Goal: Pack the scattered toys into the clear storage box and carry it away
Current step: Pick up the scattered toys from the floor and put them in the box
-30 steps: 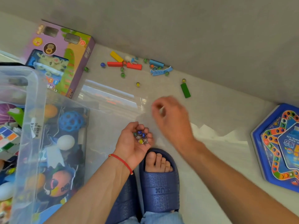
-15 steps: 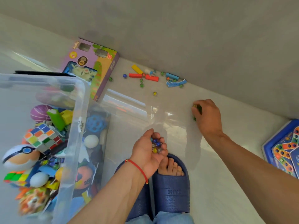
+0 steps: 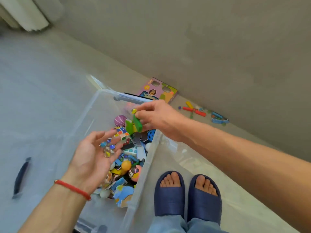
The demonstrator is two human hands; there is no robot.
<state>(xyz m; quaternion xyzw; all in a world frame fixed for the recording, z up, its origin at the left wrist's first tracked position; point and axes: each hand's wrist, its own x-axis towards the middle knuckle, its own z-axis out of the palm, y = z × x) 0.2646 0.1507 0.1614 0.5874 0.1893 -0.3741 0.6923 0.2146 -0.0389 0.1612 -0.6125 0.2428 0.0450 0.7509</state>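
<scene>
The clear storage box [image 3: 148, 158] stands in front of me, filled with several toys, among them a puzzle cube [image 3: 122, 134] and a purple ball [image 3: 120, 120]. My left hand [image 3: 90, 159] hovers over the box with its palm tilted and fingers spread. Glass marbles [image 3: 107, 148] roll off its fingers toward the toys below. My right hand [image 3: 158, 118] reaches over the box's right rim and pinches a green block [image 3: 137, 122], with a small yellow marble [image 3: 134, 111] at its fingertips.
A purple game box [image 3: 162, 90] lies by the wall behind the storage box. Red, yellow and blue blocks [image 3: 195, 111] and marbles lie scattered along the wall. My feet in dark blue slippers [image 3: 170, 190] stand right of the box. A dark blue handle [image 3: 21, 177] shows at left.
My right hand picked the green block off the floor and brought it over the box. My left hand swung over the box and opened, spilling the marbles. My view turned left.
</scene>
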